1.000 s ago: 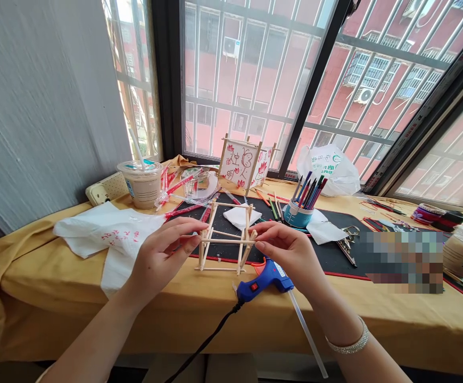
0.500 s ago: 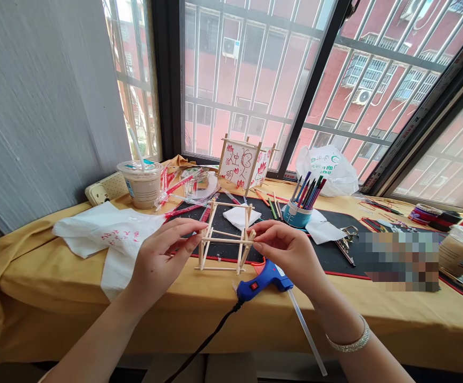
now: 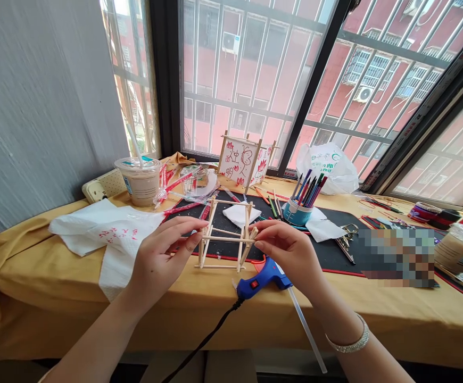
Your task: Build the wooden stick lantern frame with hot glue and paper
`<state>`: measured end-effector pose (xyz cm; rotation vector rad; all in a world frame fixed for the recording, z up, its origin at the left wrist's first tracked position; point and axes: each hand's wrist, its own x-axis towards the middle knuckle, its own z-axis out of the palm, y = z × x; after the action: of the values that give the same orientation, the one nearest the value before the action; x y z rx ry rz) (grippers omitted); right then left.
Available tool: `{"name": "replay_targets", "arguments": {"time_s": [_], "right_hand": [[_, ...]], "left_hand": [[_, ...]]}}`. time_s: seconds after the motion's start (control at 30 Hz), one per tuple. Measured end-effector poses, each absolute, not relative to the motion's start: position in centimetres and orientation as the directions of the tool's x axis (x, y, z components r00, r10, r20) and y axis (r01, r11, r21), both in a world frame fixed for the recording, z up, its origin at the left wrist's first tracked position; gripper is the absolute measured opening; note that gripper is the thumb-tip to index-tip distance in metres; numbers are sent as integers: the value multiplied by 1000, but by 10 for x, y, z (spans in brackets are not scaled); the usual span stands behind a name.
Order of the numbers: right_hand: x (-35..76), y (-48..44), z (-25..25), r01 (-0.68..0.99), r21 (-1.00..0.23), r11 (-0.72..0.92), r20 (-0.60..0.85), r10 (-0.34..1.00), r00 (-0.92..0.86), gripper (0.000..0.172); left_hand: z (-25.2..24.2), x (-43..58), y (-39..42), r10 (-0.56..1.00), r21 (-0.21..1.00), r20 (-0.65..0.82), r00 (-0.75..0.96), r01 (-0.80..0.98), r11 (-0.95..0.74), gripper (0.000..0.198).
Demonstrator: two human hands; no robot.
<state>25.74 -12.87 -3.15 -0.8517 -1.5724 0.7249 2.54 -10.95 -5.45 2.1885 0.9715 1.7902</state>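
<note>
A small box frame of thin wooden sticks (image 3: 223,239) stands on the black mat, held between my two hands. My left hand (image 3: 162,260) pinches the left end of a crossbar with its fingertips. My right hand (image 3: 289,255) grips the frame's right side, near the upper corner. Just below the frame, a blue hot glue gun (image 3: 261,279) lies on the yellow cloth with its black cord trailing toward me. A long clear glue stick (image 3: 307,330) lies beside it, running off the table's front edge.
A black mat (image 3: 327,260) covers the yellow-clothed windowsill table. Nearby are a printed napkin (image 3: 112,234), a white paper square (image 3: 239,215), a finished paper lantern (image 3: 241,162), a plastic cup (image 3: 139,181), a pen holder (image 3: 297,213) and red straws. Barred windows stand behind.
The view has shifted slightly, so the table sits a little higher and further left. My hands still hold the frame in about the same place.
</note>
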Motion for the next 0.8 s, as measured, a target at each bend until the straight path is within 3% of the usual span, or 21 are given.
{"name": "replay_targets", "arguments": {"time_s": [0.3,0.47,0.6,0.7,0.8], "right_hand": [[259,-134,-39,301,-705,642,650,755,-88,11],[257,-132,-39,280,-732,621,627,775,-78,8],[252,-135,-41,302,-749,590,615,788,-13,24],[246,-140,-42,466,-669,579,656,755,4,34],[237,-142,-40,687,-498,529,713,701,-24,35]], "left_hand": [[-54,29,-110,575,520,815,66,355,-777,16],[-55,28,-110,578,524,814,68,346,-778,16],[-55,28,-110,580,524,812,64,358,-773,16],[-54,29,-111,582,526,811,58,363,-769,15],[-54,31,-111,578,522,814,59,363,-772,17]]}}
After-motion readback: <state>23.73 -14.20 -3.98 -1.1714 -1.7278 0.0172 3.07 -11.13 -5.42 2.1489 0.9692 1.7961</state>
